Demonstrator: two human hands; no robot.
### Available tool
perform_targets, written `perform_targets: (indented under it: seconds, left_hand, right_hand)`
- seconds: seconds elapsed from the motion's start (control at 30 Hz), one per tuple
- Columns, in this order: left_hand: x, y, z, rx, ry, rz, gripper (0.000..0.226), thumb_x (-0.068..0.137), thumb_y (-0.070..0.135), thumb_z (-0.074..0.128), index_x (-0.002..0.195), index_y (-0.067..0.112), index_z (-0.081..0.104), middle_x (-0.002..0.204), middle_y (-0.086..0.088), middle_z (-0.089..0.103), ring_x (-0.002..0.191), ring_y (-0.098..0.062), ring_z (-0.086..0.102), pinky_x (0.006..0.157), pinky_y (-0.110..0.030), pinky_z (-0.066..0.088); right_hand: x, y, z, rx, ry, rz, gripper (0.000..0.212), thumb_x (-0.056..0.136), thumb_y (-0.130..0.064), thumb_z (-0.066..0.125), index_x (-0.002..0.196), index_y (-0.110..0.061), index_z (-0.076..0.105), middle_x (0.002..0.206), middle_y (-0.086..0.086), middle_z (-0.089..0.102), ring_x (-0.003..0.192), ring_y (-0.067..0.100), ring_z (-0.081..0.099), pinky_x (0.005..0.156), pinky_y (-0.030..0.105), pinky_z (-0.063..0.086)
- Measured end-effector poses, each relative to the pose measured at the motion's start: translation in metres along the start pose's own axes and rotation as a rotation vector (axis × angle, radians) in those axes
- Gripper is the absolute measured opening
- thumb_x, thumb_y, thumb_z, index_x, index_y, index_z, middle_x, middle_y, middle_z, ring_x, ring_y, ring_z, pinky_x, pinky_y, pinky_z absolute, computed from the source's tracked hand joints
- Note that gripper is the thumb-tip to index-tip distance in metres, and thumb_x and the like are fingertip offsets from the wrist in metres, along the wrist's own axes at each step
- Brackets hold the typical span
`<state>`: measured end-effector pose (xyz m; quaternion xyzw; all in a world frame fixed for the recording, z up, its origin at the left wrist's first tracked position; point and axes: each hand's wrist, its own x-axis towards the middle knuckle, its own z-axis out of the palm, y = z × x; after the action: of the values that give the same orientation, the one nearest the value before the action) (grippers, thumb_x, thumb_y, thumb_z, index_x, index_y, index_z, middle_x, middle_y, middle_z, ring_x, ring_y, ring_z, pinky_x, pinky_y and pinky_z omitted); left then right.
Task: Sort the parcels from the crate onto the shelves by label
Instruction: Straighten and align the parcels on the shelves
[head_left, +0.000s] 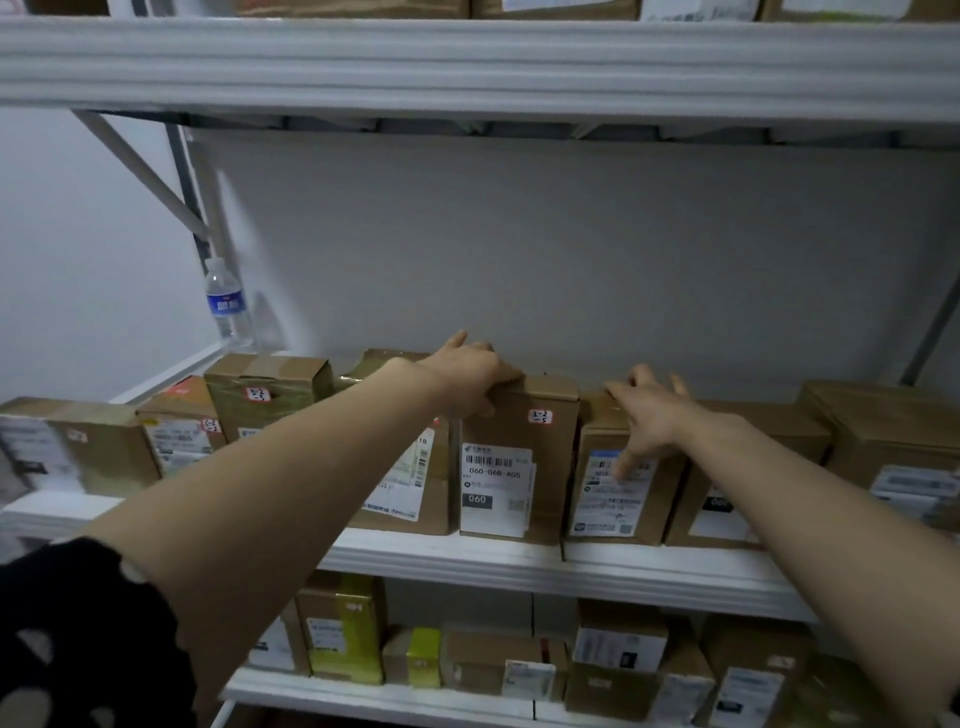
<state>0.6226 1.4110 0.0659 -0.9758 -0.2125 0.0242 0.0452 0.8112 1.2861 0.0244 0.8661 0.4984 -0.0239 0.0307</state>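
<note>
White steel shelving against a pale grey wall fills the view, with brown cartons standing in a row on the middle shelf (519, 564).

The left hand's (470, 376) fingers (487, 408) curl over the top front edge of an upright parcel (519, 483), gripping it with the thumb raised behind. The right hand's (652, 415) fingers (647, 376) are spread wide and hold nothing. They lie flat on the top of the neighbouring parcel (618, 499), and the thumb hangs down over that parcel's label.

The step in hand appears to be seating the gripped parcel in the row. Doing it well probably means bracing the neighbour so it does not tip. The gripped parcel should then slide straight back, upright, its label facing out and its front level with the others.

Its red-edged sticker (540, 416) carries the handwriting "3-2-5". The white shipping label (496, 488) below shows a barcode, "060-06B A05" and a black block reading "060". A carton further left (265, 400) wears a similar sticker that also seems to read "3-2-5", which suggests this is the right shelf. Print on the other labels is too blurred to read.

A water bottle (226, 301) with a blue band stands at the shelf's back left corner. More parcels crowd the lower shelf (374, 701), among them a yellow box (353, 629). The crate is out of view.
</note>
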Motion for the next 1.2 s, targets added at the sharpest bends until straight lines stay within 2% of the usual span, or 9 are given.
perform_targets:
  seconds: [0.1, 0.27, 0.43, 0.57, 0.73, 0.87, 0.93, 1.07, 1.2]
  left_hand:
    - [0.000, -0.005, -0.002, -0.013, -0.007, 0.007, 0.050, 0.093, 0.016, 0.055, 0.141, 0.020, 0.043, 0.136, -0.006, 0.050, 0.136, -0.024, 0.031, 0.117, -0.045, -0.002]
    - [-0.004, -0.011, -0.002, -0.028, -0.004, 0.000, 0.049, 0.094, 0.015, 0.055, 0.141, 0.021, 0.043, 0.137, -0.005, 0.048, 0.135, -0.024, 0.032, 0.118, -0.043, -0.002]
    - [-0.007, -0.010, 0.000, -0.013, -0.003, -0.016, 0.049, 0.095, 0.015, 0.052, 0.142, 0.022, 0.041, 0.138, -0.006, 0.047, 0.135, -0.024, 0.033, 0.118, -0.042, 0.001]
    - [-0.005, -0.003, 0.000, 0.021, 0.007, -0.033, 0.058, 0.093, 0.031, 0.055, 0.146, 0.020, 0.033, 0.141, -0.006, 0.045, 0.136, -0.022, 0.033, 0.118, -0.043, 0.003]
    - [0.002, 0.018, -0.004, 0.072, 0.138, -0.033, 0.086, 0.087, 0.047, 0.059, 0.153, 0.018, 0.011, 0.157, -0.014, 0.017, 0.146, -0.026, 0.012, 0.118, -0.039, -0.002]
    - [0.010, 0.059, -0.012, 0.045, 0.324, 0.068, 0.083, 0.087, 0.042, 0.058, 0.152, 0.018, 0.013, 0.157, -0.014, 0.013, 0.146, -0.026, 0.010, 0.118, -0.034, -0.004]
    - [0.020, 0.089, -0.015, 0.032, 0.341, 0.127, 0.082, 0.086, 0.039, 0.060, 0.152, 0.018, 0.016, 0.157, -0.011, 0.017, 0.145, -0.024, 0.013, 0.118, -0.032, -0.002]
    - [0.056, 0.153, -0.013, 0.000, 0.228, 0.148, 0.083, 0.086, 0.032, 0.063, 0.152, 0.016, 0.016, 0.156, -0.008, 0.023, 0.143, -0.022, 0.021, 0.118, -0.033, 0.005]
    - [0.102, 0.204, -0.006, 0.014, 0.048, 0.089, 0.091, 0.085, 0.040, 0.066, 0.152, 0.012, 0.012, 0.157, -0.008, 0.022, 0.144, -0.021, 0.020, 0.118, -0.038, 0.004]
  right_hand:
    - [-0.002, -0.004, 0.000, 0.081, 0.016, -0.003, 0.105, 0.060, -0.043, 0.086, 0.145, -0.020, 0.029, 0.142, 0.007, 0.026, 0.132, 0.031, 0.031, 0.111, 0.043, 0.032]
    - [0.001, -0.006, 0.002, 0.151, 0.004, -0.022, 0.107, 0.057, -0.040, 0.088, 0.144, -0.017, 0.030, 0.144, 0.007, 0.025, 0.134, 0.029, 0.030, 0.111, 0.044, 0.033]
    - [0.003, -0.008, 0.003, 0.138, 0.011, -0.042, 0.112, 0.059, -0.041, 0.087, 0.148, -0.016, 0.023, 0.148, 0.007, 0.028, 0.137, 0.027, 0.025, 0.112, 0.042, 0.030]
    - [-0.004, -0.007, 0.005, 0.102, -0.006, -0.054, 0.121, 0.062, -0.047, 0.084, 0.152, -0.017, 0.009, 0.157, 0.008, 0.015, 0.144, 0.028, 0.015, 0.117, 0.042, 0.019]
    - [-0.015, 0.002, -0.001, 0.072, 0.023, -0.098, 0.133, 0.061, -0.058, 0.080, 0.152, -0.019, -0.008, 0.161, 0.006, 0.000, 0.147, 0.026, -0.001, 0.119, 0.046, -0.003]
    - [-0.032, 0.040, -0.021, 0.097, 0.057, -0.106, 0.134, 0.061, -0.059, 0.079, 0.152, -0.021, -0.012, 0.161, 0.005, -0.007, 0.147, 0.026, -0.007, 0.119, 0.044, -0.005]
    - [-0.040, 0.072, -0.031, 0.150, 0.074, -0.077, 0.136, 0.059, -0.058, 0.081, 0.151, -0.023, -0.012, 0.161, 0.003, -0.009, 0.147, 0.026, -0.007, 0.120, 0.043, -0.001]
    - [-0.047, 0.154, -0.039, 0.124, 0.068, -0.024, 0.143, 0.051, -0.063, 0.080, 0.151, -0.022, -0.014, 0.161, 0.005, -0.008, 0.147, 0.027, -0.003, 0.120, 0.044, 0.007]
    - [-0.055, 0.230, -0.036, 0.017, 0.011, -0.012, 0.142, 0.054, -0.061, 0.081, 0.151, -0.018, -0.013, 0.161, 0.008, -0.003, 0.147, 0.026, 0.001, 0.120, 0.043, 0.008]
